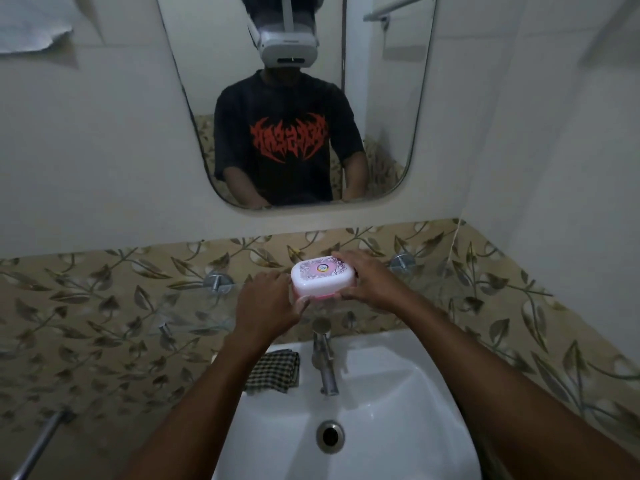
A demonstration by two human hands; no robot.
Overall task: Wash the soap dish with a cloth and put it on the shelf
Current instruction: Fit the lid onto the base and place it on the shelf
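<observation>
A white soap dish [322, 279] with a pink patterned lid and a pink base is held up in front of the tiled wall, above the tap. My left hand [266, 303] grips its left end, thumb under the front edge. My right hand [372, 284] grips its right end, fingers curled over the lid's far corner. A folded black-and-white checked cloth [275, 372] lies on the sink's back left rim. A glass shelf seems to lie just beneath the dish, but it is too faint to be sure.
A white sink [398, 403] with a round drain [330, 436] lies below. A chrome tap [325, 362] rises at the sink's back middle. Two metal pegs [218, 283] [401, 263] stick out of the leaf-patterned tiles. A mirror [294, 98] hangs above. A metal bar [41, 441] runs at lower left.
</observation>
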